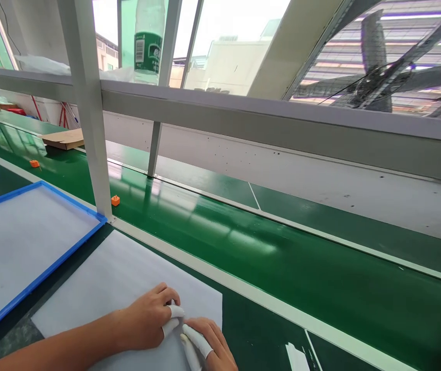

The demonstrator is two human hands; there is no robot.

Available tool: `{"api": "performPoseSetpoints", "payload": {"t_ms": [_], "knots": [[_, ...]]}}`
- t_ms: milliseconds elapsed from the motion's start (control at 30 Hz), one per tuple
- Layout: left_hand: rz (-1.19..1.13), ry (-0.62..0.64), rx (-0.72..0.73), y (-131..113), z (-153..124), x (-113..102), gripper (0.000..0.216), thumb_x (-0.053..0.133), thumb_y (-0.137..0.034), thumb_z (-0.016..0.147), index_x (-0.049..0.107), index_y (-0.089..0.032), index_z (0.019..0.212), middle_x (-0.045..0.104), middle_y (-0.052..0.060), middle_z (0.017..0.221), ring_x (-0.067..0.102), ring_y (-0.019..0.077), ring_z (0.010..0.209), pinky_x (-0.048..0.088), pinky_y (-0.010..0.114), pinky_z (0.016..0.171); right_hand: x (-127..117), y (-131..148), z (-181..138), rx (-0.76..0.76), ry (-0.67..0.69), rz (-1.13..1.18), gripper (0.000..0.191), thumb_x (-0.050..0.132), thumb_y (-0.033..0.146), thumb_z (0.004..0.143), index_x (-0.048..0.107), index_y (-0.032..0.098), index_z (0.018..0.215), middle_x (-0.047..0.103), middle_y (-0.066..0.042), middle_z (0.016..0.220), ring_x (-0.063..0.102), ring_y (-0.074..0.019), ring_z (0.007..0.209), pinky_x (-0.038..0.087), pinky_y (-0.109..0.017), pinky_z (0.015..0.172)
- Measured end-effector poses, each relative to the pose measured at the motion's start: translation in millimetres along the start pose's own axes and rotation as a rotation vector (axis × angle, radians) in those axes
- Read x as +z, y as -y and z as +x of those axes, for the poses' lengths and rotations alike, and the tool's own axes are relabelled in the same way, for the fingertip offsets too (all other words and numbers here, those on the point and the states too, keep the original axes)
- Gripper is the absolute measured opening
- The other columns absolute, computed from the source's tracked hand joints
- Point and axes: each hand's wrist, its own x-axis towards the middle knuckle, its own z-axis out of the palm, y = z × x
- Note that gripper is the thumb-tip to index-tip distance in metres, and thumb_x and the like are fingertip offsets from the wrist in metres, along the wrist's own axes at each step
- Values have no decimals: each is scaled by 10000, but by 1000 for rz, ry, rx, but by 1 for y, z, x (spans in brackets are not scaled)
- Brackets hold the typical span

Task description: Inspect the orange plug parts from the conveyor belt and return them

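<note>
My left hand (149, 317) is over a white sheet (128, 273) that lies flat on the dark green table. White covers sit on its thumb and index finger, which are pinched together. Close against it, at the bottom edge, my right hand (218, 345) also wears white covers on its thumb and index finger. The fingertips of both hands meet above the sheet. Anything between them is too small or hidden to make out. Left of the sheet lies a blue-rimmed tray (43, 275) with a white bottom.
A green conveyor belt (220, 237) runs beyond the table, carrying orange pieces (115, 200) and a cardboard piece (64, 138). A grey post (89, 113) rises beside the tray. The shelf rail above holds a plastic bottle (148, 51). White strips (297, 356) lie at lower right.
</note>
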Motion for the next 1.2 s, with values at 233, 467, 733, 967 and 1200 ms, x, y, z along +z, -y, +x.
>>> {"api": "performPoseSetpoints", "payload": {"t_ms": [233, 467, 733, 967, 1200], "knots": [[-7, -23, -1, 4, -1, 3, 279, 601, 8, 654, 642, -182, 854, 604, 65, 1196, 532, 230, 1101, 521, 361, 987, -8, -12, 5, -44, 123, -290, 409, 490, 107, 886, 587, 196, 1273, 663, -117, 1286, 623, -333, 1188, 605, -491, 891], [98, -33, 67, 9, -4, 10, 215, 635, -36, 684, 684, -166, 848, 607, 103, 1198, 527, 257, 1073, 514, 394, 974, -14, 1, 27, -113, 239, -384, 383, 489, 0, 713, 637, 216, 993, 689, -96, 1185, 639, -309, 1098, 589, -457, 871], [187, 2, 81, 0, -3, 3, 353, 554, 24, 688, 674, -122, 986, 628, 142, 1145, 542, 271, 1061, 517, 417, 962, 3, 10, 51, -22, 246, -541, 219, 464, 22, 775, 600, 188, 819, 655, -108, 917, 595, -259, 799, 521, -411, 661], [186, -12, 86, 3, -4, 5, 431, 487, 89, 580, 663, -134, 903, 599, 123, 1201, 525, 270, 1058, 550, 427, 942, -10, 3, 43, 56, 115, -277, 282, 503, 125, 956, 592, 174, 1219, 676, -108, 1104, 603, -251, 1045, 538, -435, 875], [176, -12, 103, 6, -3, 6, 502, 424, 128, 520, 629, -146, 888, 574, 104, 1232, 504, 271, 1089, 556, 424, 947, -14, -6, 40, 191, 131, -288, 282, 517, 105, 942, 643, 225, 1164, 717, -68, 1154, 618, -255, 1092, 437, -551, 1026]]}}
